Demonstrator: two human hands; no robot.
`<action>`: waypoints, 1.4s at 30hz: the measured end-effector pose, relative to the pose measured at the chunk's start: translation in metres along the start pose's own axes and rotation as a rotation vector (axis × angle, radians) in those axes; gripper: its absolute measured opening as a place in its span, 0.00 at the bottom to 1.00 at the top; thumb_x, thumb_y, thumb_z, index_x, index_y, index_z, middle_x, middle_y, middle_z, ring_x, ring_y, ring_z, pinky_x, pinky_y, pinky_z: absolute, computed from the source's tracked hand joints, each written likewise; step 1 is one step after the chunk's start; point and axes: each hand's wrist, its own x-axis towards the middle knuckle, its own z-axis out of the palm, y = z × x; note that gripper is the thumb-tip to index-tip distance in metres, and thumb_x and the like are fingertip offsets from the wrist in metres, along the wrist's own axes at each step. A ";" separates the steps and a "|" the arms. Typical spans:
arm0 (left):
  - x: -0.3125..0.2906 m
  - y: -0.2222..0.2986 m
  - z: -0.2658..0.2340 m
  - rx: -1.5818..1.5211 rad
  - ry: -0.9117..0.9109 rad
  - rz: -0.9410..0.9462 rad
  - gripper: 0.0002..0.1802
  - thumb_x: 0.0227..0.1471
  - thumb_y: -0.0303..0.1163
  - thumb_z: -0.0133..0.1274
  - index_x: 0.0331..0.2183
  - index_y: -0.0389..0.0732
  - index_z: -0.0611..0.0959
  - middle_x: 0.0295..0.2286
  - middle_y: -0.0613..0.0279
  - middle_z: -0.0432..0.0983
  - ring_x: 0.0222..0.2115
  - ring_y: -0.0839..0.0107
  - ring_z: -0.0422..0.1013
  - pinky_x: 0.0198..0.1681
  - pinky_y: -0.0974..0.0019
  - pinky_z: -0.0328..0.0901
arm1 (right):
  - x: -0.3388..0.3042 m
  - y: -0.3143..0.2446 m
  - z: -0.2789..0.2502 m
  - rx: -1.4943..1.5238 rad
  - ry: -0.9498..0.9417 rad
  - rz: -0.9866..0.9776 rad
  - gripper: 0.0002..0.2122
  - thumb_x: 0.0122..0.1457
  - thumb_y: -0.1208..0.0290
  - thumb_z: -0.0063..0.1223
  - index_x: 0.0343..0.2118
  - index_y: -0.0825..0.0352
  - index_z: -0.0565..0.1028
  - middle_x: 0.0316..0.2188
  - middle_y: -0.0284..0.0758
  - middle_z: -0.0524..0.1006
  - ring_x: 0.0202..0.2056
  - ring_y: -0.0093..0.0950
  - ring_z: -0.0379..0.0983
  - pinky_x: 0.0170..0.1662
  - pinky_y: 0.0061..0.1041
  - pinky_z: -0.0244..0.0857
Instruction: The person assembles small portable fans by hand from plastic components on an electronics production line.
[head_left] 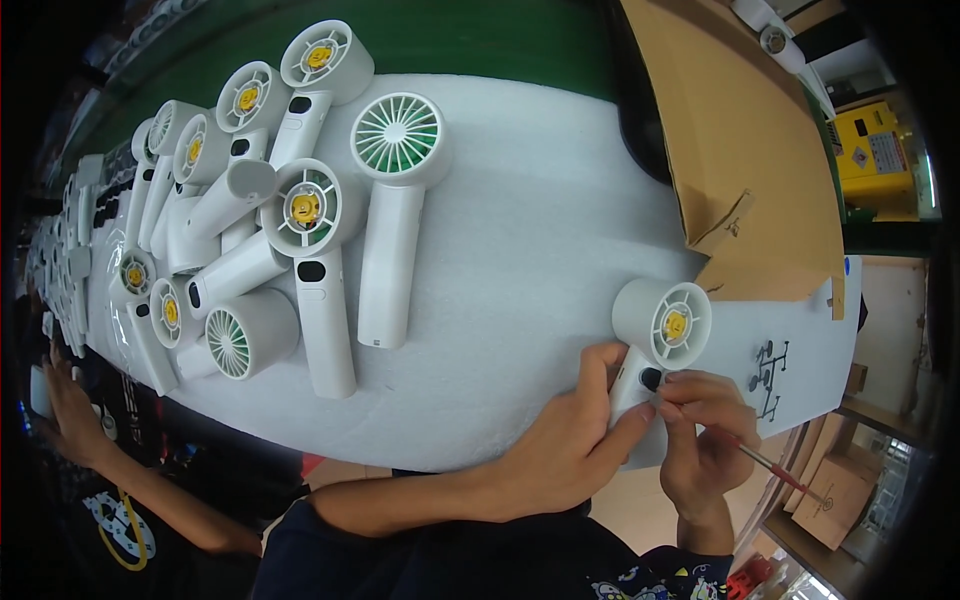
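My left hand (pixel 565 440) is wrapped round the handle of a white handheld fan (pixel 632 318), held above the right end of the white foam sheet. The fan's round head points up, with a yellow centre showing behind its spokes. At the small black oval piece (pixel 651 380) on the handle are the closed fingertips of my right hand (pixel 705 435). A thin reddish tool (pixel 775 468) sticks out of this hand toward the lower right; its kind is unclear. Whether the fingertips pinch the black piece or only touch it, I cannot tell.
Several white fans (pixel 310 205) lie piled at the left of the foam sheet (pixel 500 230). A cardboard box (pixel 745 150) stands at the far right, with a dark sprue of small parts (pixel 768 380) nearer me. Another person's hand (pixel 75 415) reaches in at the left.
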 end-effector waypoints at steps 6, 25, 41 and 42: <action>0.000 0.000 0.000 0.028 -0.002 0.007 0.21 0.57 0.30 0.42 0.46 0.31 0.53 0.23 0.42 0.71 0.20 0.55 0.72 0.23 0.58 0.64 | 0.001 -0.003 -0.002 -0.128 -0.038 -0.083 0.10 0.45 0.89 0.55 0.29 0.68 0.70 0.28 0.41 0.78 0.34 0.39 0.76 0.38 0.30 0.70; 0.001 -0.006 0.004 0.105 0.039 0.082 0.23 0.55 0.28 0.44 0.46 0.30 0.53 0.21 0.37 0.70 0.20 0.44 0.71 0.21 0.51 0.62 | 0.002 -0.008 -0.002 -0.202 -0.025 -0.123 0.11 0.43 0.87 0.60 0.28 0.69 0.70 0.27 0.41 0.78 0.33 0.38 0.76 0.37 0.28 0.72; 0.001 -0.006 0.002 0.080 0.029 0.078 0.22 0.55 0.27 0.43 0.46 0.30 0.53 0.21 0.37 0.70 0.20 0.45 0.71 0.21 0.52 0.62 | 0.002 -0.007 -0.001 -0.189 -0.040 -0.145 0.12 0.43 0.87 0.59 0.29 0.69 0.70 0.27 0.42 0.78 0.33 0.39 0.76 0.37 0.30 0.72; 0.000 -0.005 0.003 0.087 0.024 0.072 0.22 0.55 0.27 0.43 0.46 0.30 0.53 0.21 0.37 0.70 0.20 0.45 0.71 0.22 0.52 0.62 | 0.003 -0.007 -0.001 -0.197 -0.038 -0.152 0.11 0.43 0.88 0.59 0.28 0.69 0.70 0.27 0.42 0.78 0.33 0.39 0.76 0.37 0.29 0.72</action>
